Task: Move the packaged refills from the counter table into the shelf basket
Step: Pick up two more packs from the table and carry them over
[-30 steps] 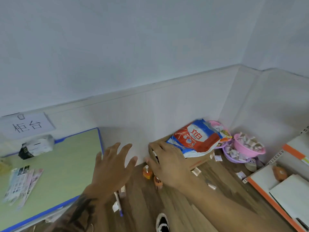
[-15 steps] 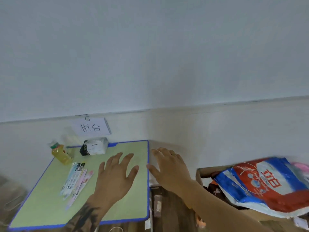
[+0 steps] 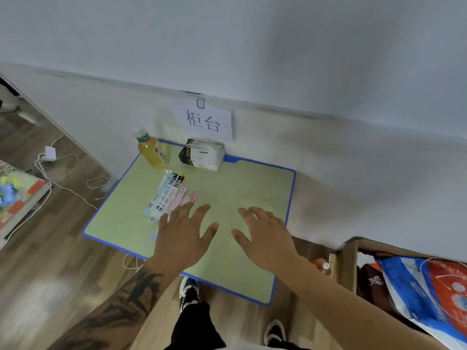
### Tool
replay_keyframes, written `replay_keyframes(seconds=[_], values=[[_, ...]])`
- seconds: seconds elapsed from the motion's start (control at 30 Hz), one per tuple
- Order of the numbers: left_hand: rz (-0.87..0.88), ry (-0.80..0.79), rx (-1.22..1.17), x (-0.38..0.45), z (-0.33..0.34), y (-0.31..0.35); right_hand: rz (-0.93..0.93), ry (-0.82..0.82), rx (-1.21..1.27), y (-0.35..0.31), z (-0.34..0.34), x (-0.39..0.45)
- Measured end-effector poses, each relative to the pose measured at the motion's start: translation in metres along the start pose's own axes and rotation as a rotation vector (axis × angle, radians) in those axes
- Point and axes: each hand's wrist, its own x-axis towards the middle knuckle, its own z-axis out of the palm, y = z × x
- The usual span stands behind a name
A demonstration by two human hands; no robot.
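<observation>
place: likely mock shop | evidence: "柜台" counter sign (image 3: pixel 204 120), retail shelving (image 3: pixel 17 198), boxed goods (image 3: pixel 429 286)

left hand (image 3: pixel 182 234) | now over refills (image 3: pixel 168 195) | possibly touching | right hand (image 3: pixel 262 236) above table (image 3: pixel 252 188)

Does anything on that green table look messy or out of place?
Mostly tidy. The packaged refills lie fanned askew, not stacked, beside the left hand. The juice bottle looks tilted, perhaps only lens distortion.
</observation>
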Motion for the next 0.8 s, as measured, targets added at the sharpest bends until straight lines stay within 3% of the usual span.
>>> replay_keyframes(seconds=[0.23, 0.5, 0.67, 0.8], values=[[0.051, -0.156, 0.028, 0.043, 0.030, -0.080, 0.131, -0.117, 0.037, -0.056, 0.040, 0.054], [0.129, -0.284, 0.122, 0.077, 0.055, -0.176, 0.456, -0.282, 0.294, -0.134, 0.106, 0.127], [0.219, -0.328, 0.131, 0.111, 0.062, -0.227, 0.661, -0.259, 0.419, -0.179, 0.144, 0.178], [0.268, -0.269, 0.113, 0.129, 0.063, -0.248, 0.715, -0.244, 0.365, -0.203, 0.163, 0.200]])
